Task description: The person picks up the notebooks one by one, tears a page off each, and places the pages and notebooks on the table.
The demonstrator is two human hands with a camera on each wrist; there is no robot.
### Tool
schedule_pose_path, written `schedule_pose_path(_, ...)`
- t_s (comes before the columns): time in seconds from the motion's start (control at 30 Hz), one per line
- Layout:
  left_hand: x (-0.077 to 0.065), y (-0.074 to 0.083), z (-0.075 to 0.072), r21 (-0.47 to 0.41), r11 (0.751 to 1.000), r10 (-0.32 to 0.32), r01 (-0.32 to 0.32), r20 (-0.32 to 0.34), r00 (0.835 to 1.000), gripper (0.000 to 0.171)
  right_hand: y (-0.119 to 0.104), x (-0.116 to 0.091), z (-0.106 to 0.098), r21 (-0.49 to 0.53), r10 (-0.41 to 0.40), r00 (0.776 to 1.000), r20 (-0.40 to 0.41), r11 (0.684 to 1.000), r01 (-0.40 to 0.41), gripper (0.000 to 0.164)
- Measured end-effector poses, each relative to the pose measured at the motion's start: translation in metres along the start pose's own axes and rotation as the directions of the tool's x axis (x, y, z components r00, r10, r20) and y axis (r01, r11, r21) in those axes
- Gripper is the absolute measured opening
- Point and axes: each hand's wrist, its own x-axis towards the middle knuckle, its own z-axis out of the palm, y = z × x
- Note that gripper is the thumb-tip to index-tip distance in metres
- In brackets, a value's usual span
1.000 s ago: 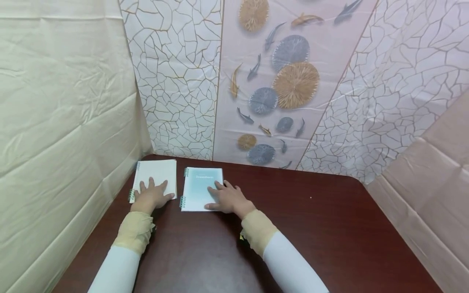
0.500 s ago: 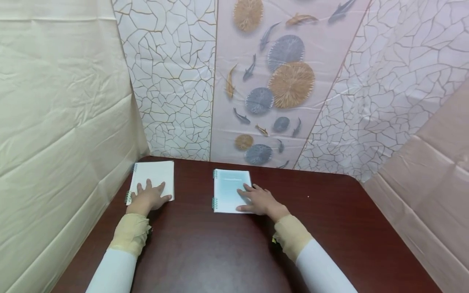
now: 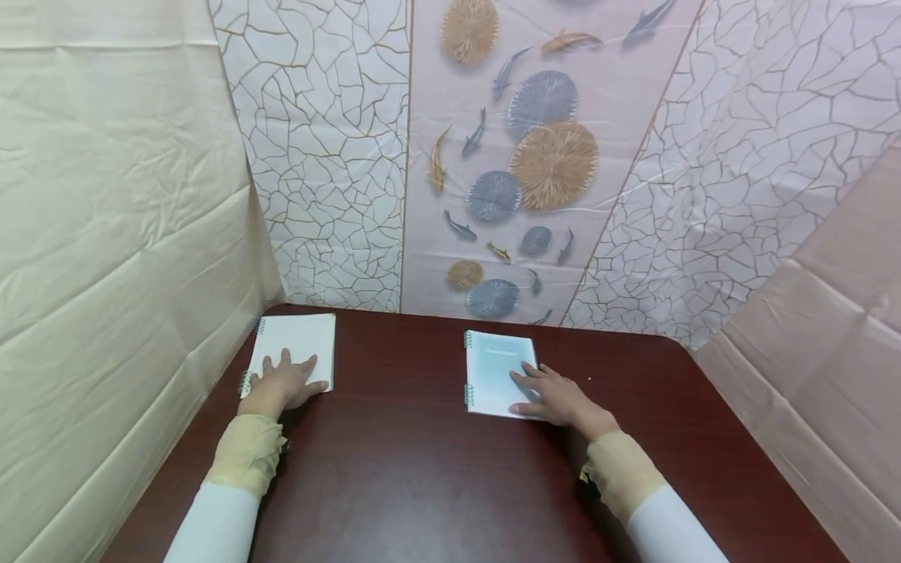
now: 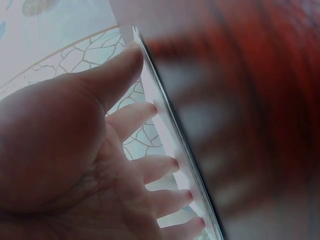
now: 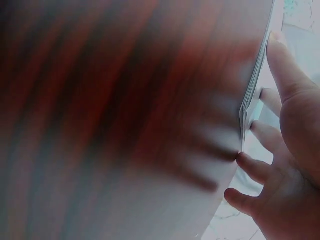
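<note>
On the left of the table lies a white spiral-bound notebook (image 3: pixel 299 332), its rings along the left edge. My left hand (image 3: pixel 278 385) rests on it with spread fingers; the left wrist view shows the fingertips (image 4: pixel 172 164) touching its top face. Right of the table's middle is a second spiral notebook (image 3: pixel 493 375) with a pale blue cover and a printed word near the top. Spread fingers of my right hand (image 3: pixel 559 397) press on its right part, covering the lower right corner. Seen from the right wrist, the thumb and some fingertips touch this notebook's cover (image 5: pixel 273 75).
The dark reddish-brown table (image 3: pixel 394 469) has a rounded far right corner. A patterned cloth (image 3: pixel 338 195) hangs behind it. Plain cream cloth (image 3: pixel 127 274) walls the left side, and a beige one (image 3: pixel 831 352) the right.
My right hand has slid the blue notebook to the right across the table, widening the gap between the notebooks. The left hand stays on the white notebook. The head view has shifted slightly.
</note>
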Motion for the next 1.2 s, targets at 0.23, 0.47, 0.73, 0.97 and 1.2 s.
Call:
schedule_pose_path(0.23,0.0,0.0,-0.002,0.029,0.999,0.021,-0.021,0.009,1.0,0.074,0.01,-0.004,0.002,0.038,-0.039,0.999,-0.026,0.998,0.04,0.078)
schedule_pose_path(0.47,0.0,-0.004,-0.002,0.012,1.0,0.016,-0.016,0.006,1.0,0.075,0.009,0.005,-0.002,0.164,-0.028,0.998,-0.056,0.986,0.037,0.081)
schedule_pose_path(0.73,0.0,0.01,0.0,0.013,1.0,0.029,-0.029,-0.032,0.999,0.077,-0.017,0.015,-0.016,0.185,0.059,0.965,-0.256,0.983,-0.011,0.08)
schedule_pose_path(0.97,0.003,0.024,0.006,0.043,0.999,0.006,-0.002,-0.086,0.996,0.084,-0.074,0.036,-0.033,0.213,0.039,0.92,-0.389,0.976,0.049,0.075)
schedule_pose_path(1.2,-0.001,0.043,0.017,0.066,0.998,-0.01,0.019,-0.132,0.991,0.084,-0.117,0.054,-0.033,0.232,-0.006,0.916,-0.4,0.967,0.108,0.072)
